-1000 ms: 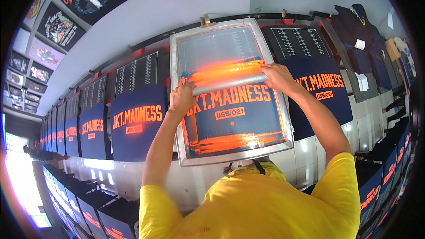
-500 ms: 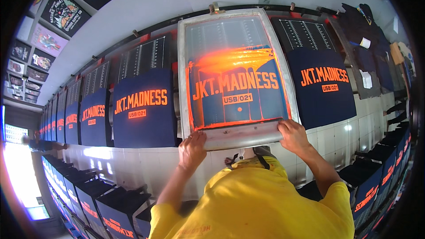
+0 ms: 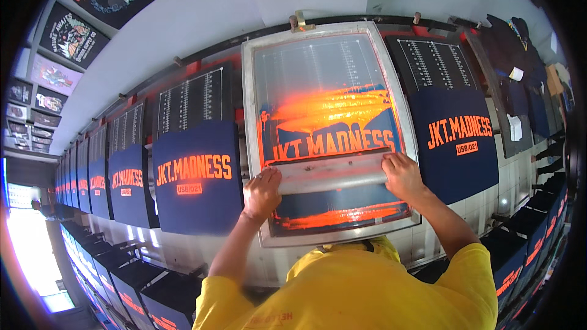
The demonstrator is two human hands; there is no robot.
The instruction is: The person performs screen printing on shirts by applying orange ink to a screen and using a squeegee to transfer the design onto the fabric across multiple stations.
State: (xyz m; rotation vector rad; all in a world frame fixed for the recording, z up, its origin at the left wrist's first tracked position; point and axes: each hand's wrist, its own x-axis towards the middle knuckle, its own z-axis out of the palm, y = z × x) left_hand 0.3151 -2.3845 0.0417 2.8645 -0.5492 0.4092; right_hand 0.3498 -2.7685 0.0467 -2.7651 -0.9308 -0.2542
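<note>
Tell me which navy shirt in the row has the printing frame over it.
The shirt under the metal-framed screen, where both hands grip the squeegee. Its neighbours lie uncovered.

A single head-worn fisheye camera looks steeply down from above the person's yellow shoulders (image 3: pixel 367 293), close over the framed printing screen (image 3: pixel 327 128) at the near edge of a long print table (image 3: pixel 183 250). Straight lines bow toward the dark rim; the table recedes far to the left.
</note>
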